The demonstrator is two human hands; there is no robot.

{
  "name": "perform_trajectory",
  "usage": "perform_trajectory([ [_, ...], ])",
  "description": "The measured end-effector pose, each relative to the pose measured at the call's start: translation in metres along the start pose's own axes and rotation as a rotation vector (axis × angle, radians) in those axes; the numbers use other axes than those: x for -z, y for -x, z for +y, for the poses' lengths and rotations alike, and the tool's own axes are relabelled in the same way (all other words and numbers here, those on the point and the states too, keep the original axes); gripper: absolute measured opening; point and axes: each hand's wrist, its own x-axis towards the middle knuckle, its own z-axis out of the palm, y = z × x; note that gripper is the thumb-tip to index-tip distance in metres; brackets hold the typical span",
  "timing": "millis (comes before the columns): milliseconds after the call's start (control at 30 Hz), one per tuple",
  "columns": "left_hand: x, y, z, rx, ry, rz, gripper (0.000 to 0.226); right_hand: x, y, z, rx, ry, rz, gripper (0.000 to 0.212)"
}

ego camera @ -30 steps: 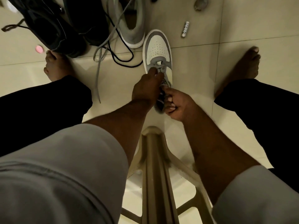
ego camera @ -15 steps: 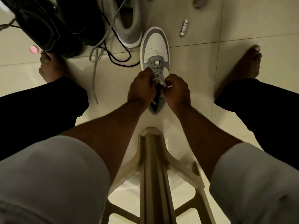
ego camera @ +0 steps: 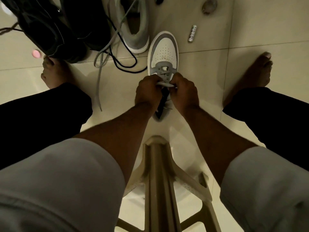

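Note:
A white and grey sneaker (ego camera: 164, 52) stands on the tiled floor, toe pointing away from me. Its grey shoelace (ego camera: 164, 84) runs across the tongue between my two hands. My left hand (ego camera: 148, 92) pinches the lace on the left side of the shoe. On the right side, my right hand (ego camera: 183, 91) pinches the other end of the same stretch. Both hands cover the middle and rear of the sneaker, and only its heel shows below them.
A second grey sneaker (ego camera: 136, 30) lies behind, with a loose grey lace (ego camera: 98, 76) and a black cord (ego camera: 127, 64) trailing from it. Dark bags (ego camera: 58, 25) sit far left. A battery (ego camera: 192, 33) lies far right. My bare feet flank the shoe; a plastic stool (ego camera: 160, 178) stands beneath me.
My right hand has moved up from the shoe's right rear to meet the left hand over the tongue. Both hands now hold the lace stretched between them.

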Motion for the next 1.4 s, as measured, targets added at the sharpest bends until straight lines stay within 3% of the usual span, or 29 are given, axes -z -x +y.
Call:
perform_trajectory([
  [133,0.007,-0.012,0.004,0.054,-0.034,-0.036,0.014,0.013,-0.008,-0.006,-0.024,0.032,-0.075,0.016],
  [300,0.004,-0.017,0.031,-0.062,-0.009,0.038,0.016,0.032,-0.025,-0.006,-0.013,0.047,0.079,0.018],
  [633,0.008,-0.087,0.093,-0.108,0.157,0.052,0.019,0.074,-0.099,0.002,-0.123,-0.108,0.173,0.015],
  [767,0.009,-0.105,0.101,-0.152,0.197,0.036,0.025,0.09,-0.118,0.01,-0.062,-0.105,0.166,0.01],
  [900,0.026,-0.101,0.088,-0.144,0.252,0.117,0.033,0.089,-0.11,0.008,0.031,-0.063,0.228,0.03],
  [1000,0.045,-0.093,0.069,-0.245,0.112,0.302,0.031,0.079,-0.098,-0.007,0.107,-0.004,0.348,0.04],
  [1100,0.067,-0.086,0.049,-0.235,-0.077,0.451,0.035,0.059,-0.093,-0.031,0.206,-0.043,0.386,0.03],
  [1233,0.076,-0.09,0.025,-0.054,-0.571,0.261,0.043,0.046,-0.103,-0.054,0.194,0.001,0.324,0.03],
  [1333,0.076,-0.093,0.019,-0.025,-0.644,0.218,0.037,0.047,-0.113,-0.059,0.161,0.129,0.265,0.036],
  [1400,0.07,-0.084,0.017,-0.075,-0.644,0.182,0.036,0.046,-0.116,-0.062,0.145,0.017,0.179,0.035],
])
